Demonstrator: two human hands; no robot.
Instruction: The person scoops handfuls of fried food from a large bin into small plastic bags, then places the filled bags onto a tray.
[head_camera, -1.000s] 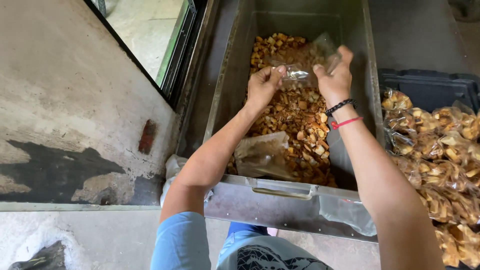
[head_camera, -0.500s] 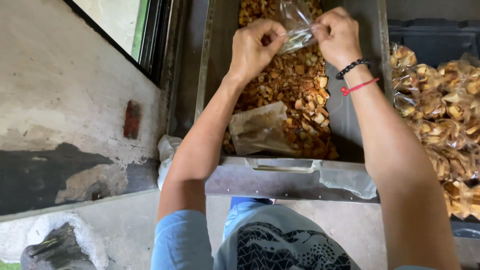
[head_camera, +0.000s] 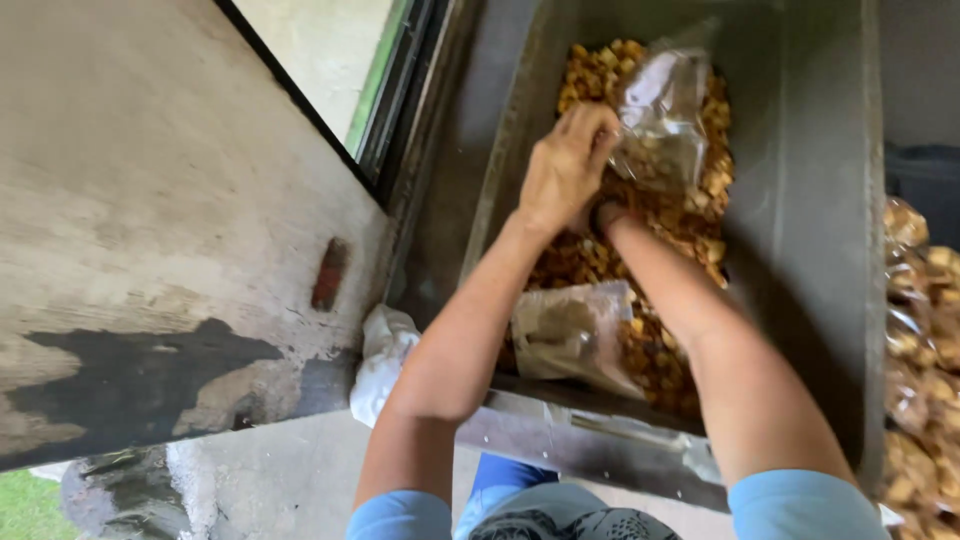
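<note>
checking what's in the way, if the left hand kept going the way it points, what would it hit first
Most likely the clear plastic bag its fingers already pinch. The left hand points up the metal bin, and beyond the bag lie the fried snacks, though depth is hard to judge.

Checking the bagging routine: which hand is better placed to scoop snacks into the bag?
Probably the right hand: it sits low among the fried snacks beneath the clear plastic bag, while the left hand grips the bag's edge.
</note>
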